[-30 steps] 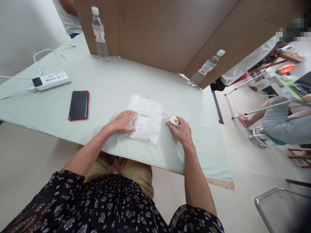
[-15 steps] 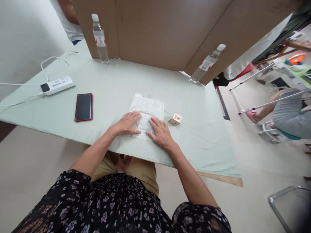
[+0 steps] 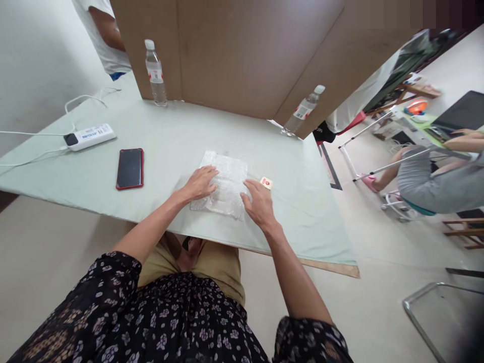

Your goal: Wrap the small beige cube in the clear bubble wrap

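A sheet of clear bubble wrap (image 3: 227,189) lies flat on the cloth-covered table (image 3: 162,136) in front of me. Over its left part is my left hand (image 3: 200,182), fingers apart and holding nothing. My right hand (image 3: 260,201) is at the sheet's right edge, its thumb and fingers spread and nothing in them. Just beyond the right fingers sits a small cream box (image 3: 266,182) with a red mark, its near side partly hidden by that hand.
A phone in a red case (image 3: 130,169) and a white power bank (image 3: 91,137) with cables lie on the left. Two water bottles, one left (image 3: 156,75) and one right (image 3: 303,112), stand against a cardboard panel (image 3: 234,55). Another person (image 3: 434,176) sits at the far right.
Both hands have lifted off the bubble wrap and moved apart, the right one toward the small box. The view has turned slightly to the right.
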Tool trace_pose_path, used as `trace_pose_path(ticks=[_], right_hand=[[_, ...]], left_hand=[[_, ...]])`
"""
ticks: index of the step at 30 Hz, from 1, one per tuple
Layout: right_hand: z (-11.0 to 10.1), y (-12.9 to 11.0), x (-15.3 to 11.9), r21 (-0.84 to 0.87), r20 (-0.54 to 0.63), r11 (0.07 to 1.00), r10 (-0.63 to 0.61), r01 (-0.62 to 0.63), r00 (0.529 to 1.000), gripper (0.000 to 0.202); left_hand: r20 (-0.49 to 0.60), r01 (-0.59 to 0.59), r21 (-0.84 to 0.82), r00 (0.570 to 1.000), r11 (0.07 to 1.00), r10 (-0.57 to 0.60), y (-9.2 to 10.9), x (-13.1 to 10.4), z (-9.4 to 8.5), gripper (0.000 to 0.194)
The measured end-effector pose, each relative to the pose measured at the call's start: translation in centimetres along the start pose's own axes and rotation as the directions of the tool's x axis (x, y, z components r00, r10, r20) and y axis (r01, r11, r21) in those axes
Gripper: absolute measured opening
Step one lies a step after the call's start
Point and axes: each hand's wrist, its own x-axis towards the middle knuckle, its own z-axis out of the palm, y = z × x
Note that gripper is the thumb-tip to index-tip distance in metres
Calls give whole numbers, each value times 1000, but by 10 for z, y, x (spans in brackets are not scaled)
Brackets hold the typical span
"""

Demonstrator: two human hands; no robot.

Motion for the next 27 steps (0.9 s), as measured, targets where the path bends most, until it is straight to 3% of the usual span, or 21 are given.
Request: trace_pose_path(ticks=[2, 4, 7, 12, 14, 16, 18, 21, 24, 27], right_hand=[[15, -14, 39, 34, 53, 997, -71, 70, 996, 43], [32, -21, 69, 33, 141, 998, -66, 62, 988, 46], [48, -12, 83, 12, 210, 999, -47, 46, 977, 42], [33, 11, 48, -96, 192, 994, 62, -44, 979, 39], [23, 4, 29, -133, 179, 989, 93, -70, 979, 40], [18, -11, 11, -121, 146, 992, 58, -40, 988, 43], [20, -27, -8, -77, 158, 997, -15, 28, 987, 44], [24, -37, -35, -16, 190, 998, -59, 63, 980, 43], [17, -22, -52, 22, 110, 1000, 12, -15, 994, 36], [0, 11, -47, 57, -50, 977, 210, -207, 976, 31]], left_hand=[[26, -7, 51, 1000, 999, 6, 3, 15, -1, 54], [116, -10, 103, 993, 995, -2, 1, 26, -3, 55], [199, 0, 136, 980, 991, -27, -14, 30, -9, 61], [161, 44, 142, 985, 989, -67, -30, 10, -16, 62], [68, 47, 141, 996, 989, -57, -22, -3, -13, 58], [12, -42, 121, 999, 992, 41, -11, -17, -9, 58], [92, -151, 76, 985, 986, 144, -3, -31, -6, 56], [131, -147, 26, 981, 989, 142, -6, -52, -5, 54], [63, -137, 13, 989, 991, 136, -19, -71, -8, 55], [41, -145, -10, 988, 989, 146, -26, -86, -7, 50]])
